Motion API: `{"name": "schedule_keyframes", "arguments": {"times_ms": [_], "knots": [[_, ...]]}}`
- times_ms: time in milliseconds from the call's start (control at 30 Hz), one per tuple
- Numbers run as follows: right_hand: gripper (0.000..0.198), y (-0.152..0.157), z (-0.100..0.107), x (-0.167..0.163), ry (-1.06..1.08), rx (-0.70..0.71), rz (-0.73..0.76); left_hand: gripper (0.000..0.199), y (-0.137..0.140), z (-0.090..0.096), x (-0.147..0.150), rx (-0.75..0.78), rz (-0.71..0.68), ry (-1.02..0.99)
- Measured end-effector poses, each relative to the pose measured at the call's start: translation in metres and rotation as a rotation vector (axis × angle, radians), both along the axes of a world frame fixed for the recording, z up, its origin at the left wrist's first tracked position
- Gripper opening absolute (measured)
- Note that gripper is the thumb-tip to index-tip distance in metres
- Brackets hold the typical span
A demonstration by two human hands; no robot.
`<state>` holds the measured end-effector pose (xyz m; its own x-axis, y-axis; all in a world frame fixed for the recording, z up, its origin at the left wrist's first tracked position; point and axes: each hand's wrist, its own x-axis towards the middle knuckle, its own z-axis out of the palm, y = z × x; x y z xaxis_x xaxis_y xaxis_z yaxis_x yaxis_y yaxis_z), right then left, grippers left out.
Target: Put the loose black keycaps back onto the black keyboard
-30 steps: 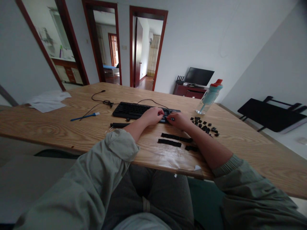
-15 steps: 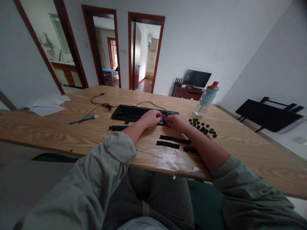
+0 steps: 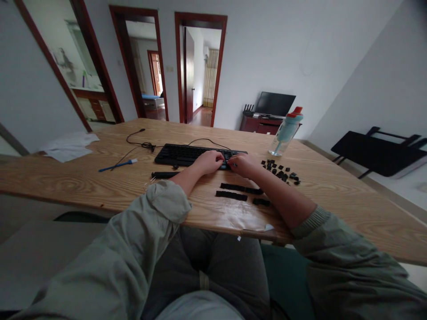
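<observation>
A black keyboard (image 3: pixel 180 154) lies crosswise on the wooden table. At its right part, my left hand (image 3: pixel 210 162) rests over the near edge with the fingers bent and closed against it. Close beside it, my right hand (image 3: pixel 243 165) has its fingers pressed together over the right end of the keys; anything between them is too small to make out. Loose black keycaps (image 3: pixel 281 175) are scattered to the right of my right hand. Nearer to me, rows of keycaps (image 3: pixel 231 195) are lined up on the table, partly behind my right forearm.
A clear bottle with a red lid (image 3: pixel 287 131) stands behind the loose keycaps. Left of the keyboard are a blue brush (image 3: pixel 116 166), a coiled cable (image 3: pixel 147 146) and white paper (image 3: pixel 70 146). A black bar-shaped piece (image 3: pixel 164 175) lies by my left forearm.
The view has shifted slightly. Both hands stay at the right part of the keyboard, with only small movements of the fingers.
</observation>
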<state>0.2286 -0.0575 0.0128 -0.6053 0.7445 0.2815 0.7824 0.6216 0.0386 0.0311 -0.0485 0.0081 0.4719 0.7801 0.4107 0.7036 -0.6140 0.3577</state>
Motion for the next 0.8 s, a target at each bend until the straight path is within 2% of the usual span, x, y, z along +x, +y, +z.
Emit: {"name": "schedule_keyframes", "arguments": {"times_ms": [100, 533, 800], "knots": [[0.028, 0.001, -0.002, 0.000, -0.045, 0.049, 0.023, 0.025, 0.003, -0.002, 0.001, 0.002, -0.004, 0.022], [0.026, 0.011, -0.012, 0.009, 0.106, -0.003, -0.093, 0.024, 0.004, -0.003, -0.002, 0.025, -0.022, 0.010], [0.027, 0.013, -0.016, 0.012, 0.101, 0.022, 0.002, 0.034, -0.003, -0.003, 0.003, 0.073, -0.042, 0.208]]}}
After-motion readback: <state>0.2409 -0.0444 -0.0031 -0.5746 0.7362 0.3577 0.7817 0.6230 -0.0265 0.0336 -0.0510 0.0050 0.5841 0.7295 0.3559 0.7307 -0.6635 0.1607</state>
